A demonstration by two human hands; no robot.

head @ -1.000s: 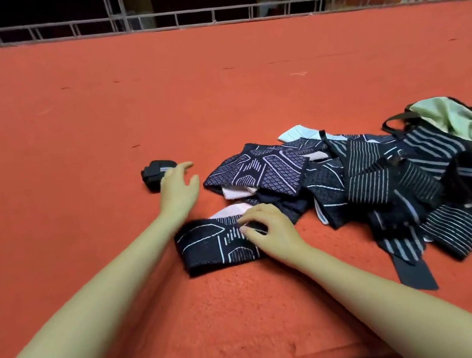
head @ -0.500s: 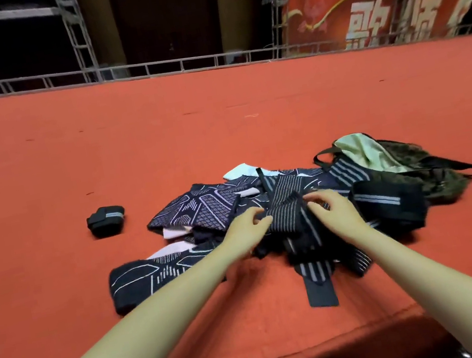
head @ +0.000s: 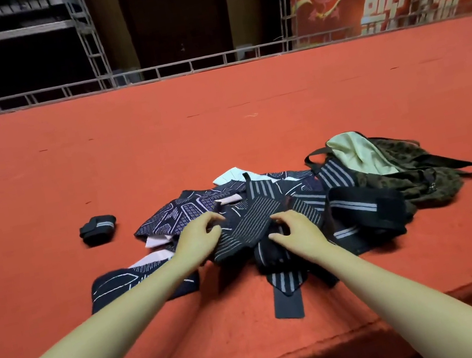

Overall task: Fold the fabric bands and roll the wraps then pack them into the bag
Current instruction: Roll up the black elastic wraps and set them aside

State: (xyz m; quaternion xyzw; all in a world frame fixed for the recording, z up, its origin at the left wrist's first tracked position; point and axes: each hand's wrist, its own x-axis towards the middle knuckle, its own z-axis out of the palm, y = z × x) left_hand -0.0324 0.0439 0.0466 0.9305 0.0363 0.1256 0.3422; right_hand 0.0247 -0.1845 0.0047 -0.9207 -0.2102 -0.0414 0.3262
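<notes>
Both forearms reach forward; the left hand (head: 199, 239) and right hand (head: 296, 233) pinch a striped wrap (head: 253, 223) atop the pile near the red platform's (head: 219, 125) front edge. A second ago they pressed the folded band (head: 115, 287), now left behind. The rolled wrap (head: 98, 230) sits apart; the bag (head: 397, 169) lies rightward.

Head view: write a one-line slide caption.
Both hands, left hand and right hand, grip a black grey-striped fabric wrap on the red carpet.
</notes>
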